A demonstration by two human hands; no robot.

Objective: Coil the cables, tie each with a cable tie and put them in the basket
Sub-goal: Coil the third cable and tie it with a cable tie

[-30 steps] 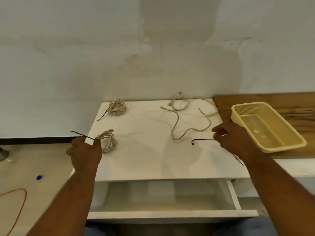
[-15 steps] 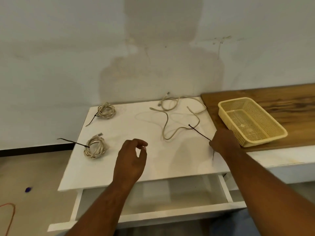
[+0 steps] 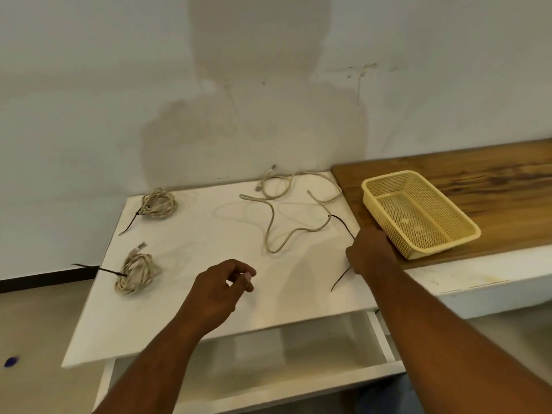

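Where the loose cable (image 3: 310, 230) lies: uncoiled in open bends on the far right part of the white surface (image 3: 209, 234), with one plug end near the far edge by the wall (image 3: 268, 85).
Right hand (image 3: 372, 252): at the right edge of the white surface, knuckles up, fingers curled down round a black cable tie (image 3: 346, 229); it is just beside the near left corner of the basket (image 3: 385, 225).
Cable tie: one end sticks out past the hand towards the loose cable and stops close to it; the other end trails out towards the near edge.
Left hand (image 3: 222, 282): over the middle of the white surface towards the near edge, holding nothing, fingers loosely bent with the thumb close to the fingertips; whether it touches the surface cannot be told.
Near coil (image 3: 137, 274): bundled cable at the left edge, bound with a black tie (image 3: 110, 271) whose tail juts out past that edge.
Far coil (image 3: 158, 203): bundled cable at the far left corner, also bound, its tie tail (image 3: 130, 224) pointing towards the left edge.
Basket: pale yellow mesh, on the wooden surface (image 3: 478, 186) that adjoins the right edge, well apart from both coils.
Drawer (image 3: 268, 363): pulled open under the near edge.
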